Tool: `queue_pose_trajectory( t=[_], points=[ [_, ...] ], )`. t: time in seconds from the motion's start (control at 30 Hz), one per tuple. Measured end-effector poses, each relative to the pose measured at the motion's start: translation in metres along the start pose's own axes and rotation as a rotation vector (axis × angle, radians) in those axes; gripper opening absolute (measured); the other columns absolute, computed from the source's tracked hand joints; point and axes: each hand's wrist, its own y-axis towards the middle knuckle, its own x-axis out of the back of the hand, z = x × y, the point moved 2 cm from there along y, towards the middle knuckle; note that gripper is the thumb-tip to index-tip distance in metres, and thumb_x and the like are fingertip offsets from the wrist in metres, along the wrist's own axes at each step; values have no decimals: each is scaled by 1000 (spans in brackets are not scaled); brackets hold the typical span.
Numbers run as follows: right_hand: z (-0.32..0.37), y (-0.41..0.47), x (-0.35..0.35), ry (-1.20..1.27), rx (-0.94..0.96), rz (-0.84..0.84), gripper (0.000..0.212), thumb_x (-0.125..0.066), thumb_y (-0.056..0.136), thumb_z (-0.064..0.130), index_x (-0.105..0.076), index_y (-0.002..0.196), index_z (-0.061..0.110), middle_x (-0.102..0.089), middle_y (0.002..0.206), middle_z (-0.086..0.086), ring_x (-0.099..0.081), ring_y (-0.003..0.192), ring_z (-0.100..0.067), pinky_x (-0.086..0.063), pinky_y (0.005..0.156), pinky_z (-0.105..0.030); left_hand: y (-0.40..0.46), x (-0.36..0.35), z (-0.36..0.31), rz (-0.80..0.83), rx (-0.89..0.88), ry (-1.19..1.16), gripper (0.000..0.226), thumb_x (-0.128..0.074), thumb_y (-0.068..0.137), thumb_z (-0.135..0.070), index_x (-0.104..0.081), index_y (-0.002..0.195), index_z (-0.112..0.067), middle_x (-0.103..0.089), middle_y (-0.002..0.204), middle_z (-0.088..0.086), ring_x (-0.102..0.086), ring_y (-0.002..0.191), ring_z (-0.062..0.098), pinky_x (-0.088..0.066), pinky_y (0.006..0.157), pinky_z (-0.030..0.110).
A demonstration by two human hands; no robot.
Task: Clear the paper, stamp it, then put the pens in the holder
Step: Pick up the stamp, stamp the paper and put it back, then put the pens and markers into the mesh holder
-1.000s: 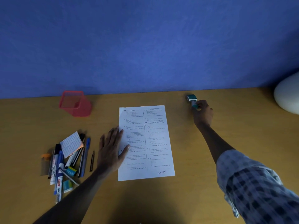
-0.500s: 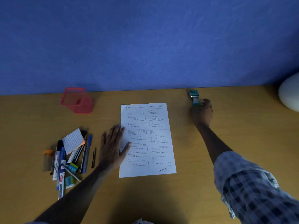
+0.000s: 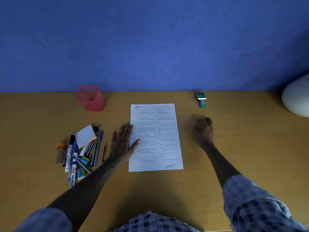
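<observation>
We are pulling our right hand [image 3: 204,131] back, fingers curled and empty, leaving the stamp [image 3: 201,99] on the counter [image 3: 250,148]. Our left hand [image 3: 122,143] is lying flat on the paper [image 3: 160,131], already stamped; the pens [image 3: 80,153] are waiting beside the holder [image 3: 90,98].

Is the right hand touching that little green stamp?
Apart. The head view shows bare table between the right hand and the stamp, which lies on its side.
</observation>
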Motion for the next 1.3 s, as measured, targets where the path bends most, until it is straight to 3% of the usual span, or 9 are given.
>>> queue_pose_trajectory(
  t=[0.2,0.33,0.43,0.57,0.7,0.83,1.03,1.17,1.3],
  points=[
    [13,-20,-5,-32,56,64,44,-57,89,10,-51,133,3,-49,141,-14,-46,128,-33,-44,102,-45,-10,11,-1,40,5,-44,87,-18,88,-72,-13,156,-17,-15,164,3,-9,152,20,-10,122,49],
    [30,-35,-13,62,44,73,48,-60,89,17,-49,136,9,-49,142,-11,-50,126,-31,-45,101,-44,-18,22,2,29,22,-69,77,-45,94,-57,-18,155,-17,-26,161,5,-25,147,24,-26,117,47],
    [48,-48,-22,110,63,62,47,-62,89,19,-51,135,12,-51,141,-8,-51,125,-28,-45,98,-39,-27,29,10,11,77,-57,70,-54,94,-47,-30,151,-15,-33,158,7,-31,145,25,-33,115,43],
    [73,-69,-39,186,119,66,43,-62,91,20,-53,132,13,-54,137,-6,-53,122,-22,-47,97,-36,-43,48,21,-129,87,-54,55,-59,93,-37,-49,139,-8,-51,142,11,-47,132,29,-43,105,41],
    [99,-90,-62,208,170,113,38,-62,91,20,-55,127,16,-58,132,-2,-58,117,-18,-49,95,-37,-63,70,39,-271,142,-55,48,-62,92,-30,-54,134,-7,-60,124,14,-58,112,33,-51,87,44],
    [122,-106,-85,176,192,163,34,-64,91,24,-57,124,21,-60,130,1,-59,113,-16,-49,93,-36,-80,84,63,-331,168,-89,42,-60,93,-29,-58,128,-7,-62,111,13,-59,103,31,-51,76,41],
    [153,-127,-119,172,236,243,28,-66,89,28,-60,117,23,-65,121,4,-62,104,-14,-46,84,-27,-95,97,98,-372,269,34,37,-65,87,-21,-64,119,-4,-65,107,16,-61,102,37,-46,89,48],
    [175,-137,-138,180,259,307,26,-64,88,27,-63,113,21,-68,108,5,-65,96,-14,-52,82,-31,-98,108,114,-410,364,-70,31,-61,90,-21,-63,118,-7,-64,109,12,-60,100,33,-51,76,42],
    [200,-141,-156,118,260,379,31,-62,86,27,-65,116,19,-72,99,3,-67,94,-17,-55,82,-35,-93,116,130,-398,444,-93,18,-60,89,-17,-63,101,-3,-62,96,14,-59,85,33,-38,63,32]
  ],
)
